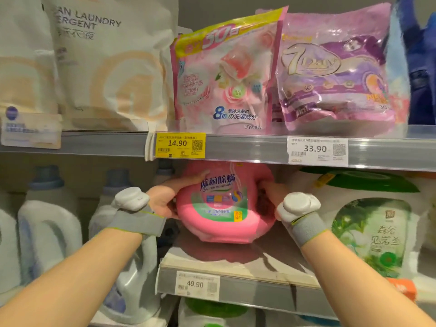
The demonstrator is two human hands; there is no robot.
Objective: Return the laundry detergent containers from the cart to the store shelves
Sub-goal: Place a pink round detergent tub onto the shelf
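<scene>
Hands first: I have both of them on the pink capsule tub, one on each side, and it sits low in the middle of the scene, under the upper shelf rail and over the lower shelf board. My left hand wraps the tub's left flank, thumb up over the top edge and fingers curled beneath; my right hand grips the right flank, fingers tucked behind where I cannot see them. Both grips look closed firmly round the tub, which makes sense for a rounded, slippery body that one hand would let roll. The label faces me and the tub looks tipped slightly, its base near the board; I cannot tell whether it is touching yet. I judge this is the placing step, sliding it into the gap behind the 49.90 price tag, between the white jugs on the left and the green-printed refill bag on the right. That gap is snug, so I would keep the tub square and watch my right knuckles against the bag. Above, the pink pouch and purple pouch stand on the upper shelf, overhanging the rail a little, so I would keep low going in. No cart shows from here.
</scene>
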